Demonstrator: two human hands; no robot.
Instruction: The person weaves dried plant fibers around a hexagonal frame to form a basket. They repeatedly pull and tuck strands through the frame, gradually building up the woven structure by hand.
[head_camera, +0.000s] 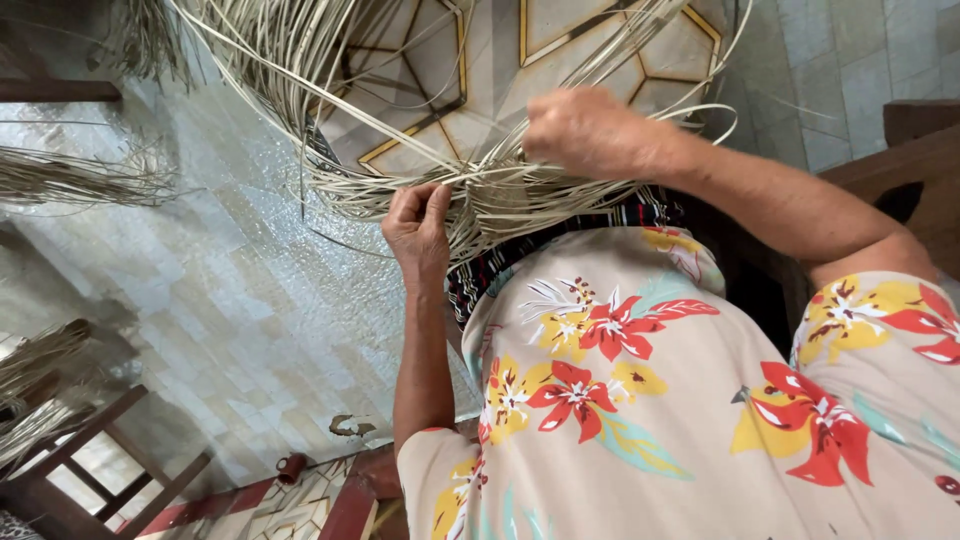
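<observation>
Left hand (418, 225) pinches the woven strips (500, 200), which run crosswise toward the right hand (585, 130), curled closed on the same strips.

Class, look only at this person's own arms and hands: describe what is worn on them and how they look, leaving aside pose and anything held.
Both arms are bare from the short sleeves down. The left hand and right hand wear no gloves; no ring, watch or bracelet shows. The sleeves belong to a beige top printed with red and yellow flowers and pale green leaves.
</observation>
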